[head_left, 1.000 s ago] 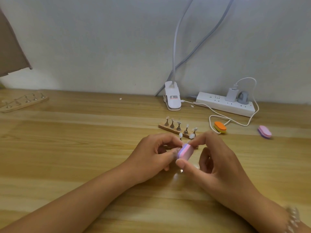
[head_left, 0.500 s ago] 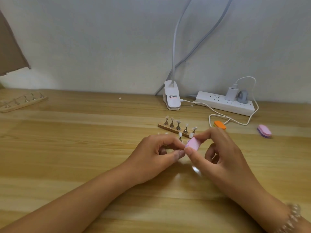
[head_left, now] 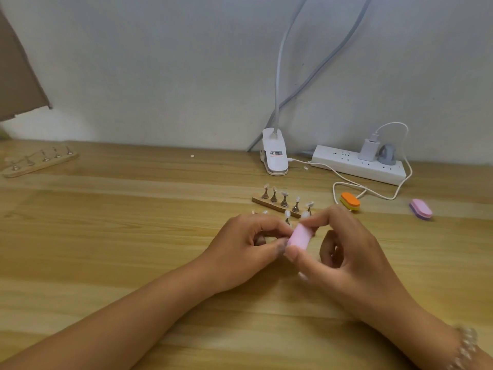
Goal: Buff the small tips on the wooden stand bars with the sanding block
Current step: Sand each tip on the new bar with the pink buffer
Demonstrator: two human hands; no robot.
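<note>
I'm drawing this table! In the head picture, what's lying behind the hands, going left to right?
Wooden stand bar → white lamp clip → white power strip → pink and purple block.

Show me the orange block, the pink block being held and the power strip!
Orange block (head_left: 350, 200): head view, its orange top.
Held pink block (head_left: 300, 235): head view, its pink face.
Power strip (head_left: 346, 162): head view, its white top.

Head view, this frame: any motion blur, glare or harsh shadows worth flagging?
Head view: right hand and bracelet smeared by motion; pink sanding block in its grip soft-edged; left hand sharper; light even, shadows under hands faint, no harsh glare.
</note>
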